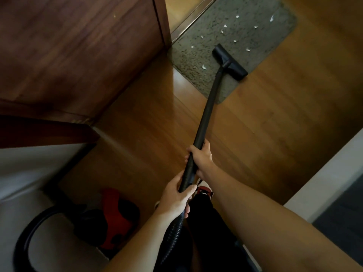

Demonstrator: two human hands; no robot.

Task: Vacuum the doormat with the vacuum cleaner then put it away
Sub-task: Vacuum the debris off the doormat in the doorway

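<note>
The doormat (241,26), grey and coarse-piled, lies on the wooden floor (275,118) against a door threshold at the top of the view. White scraps (204,66) are scattered across its surface. The vacuum cleaner consists of three visible sections. The floor head (229,62), black and T-shaped, rests flat on the near part of the doormat, with its right end reaching the mat's edge. The wand (208,107), a straight black tube, runs from the floor head down toward the person. The hose (172,232), black and ribbed, leaves the wand's lower end and curves away in a loop at the lower left. The canister body (115,213), red and black, stands on the floor at the lower left, well apart from the doormat; its interior is not visible. Both hands grasp the wand. The right hand (201,158) is wrapped round the tube at the higher position, fingers curled over it. The left hand (176,196) grips the lower end just above the hose joint. A red-and-white shoe (204,190) shows beneath the hands. A dark wooden panel (78,46) occupies the upper left.
</note>
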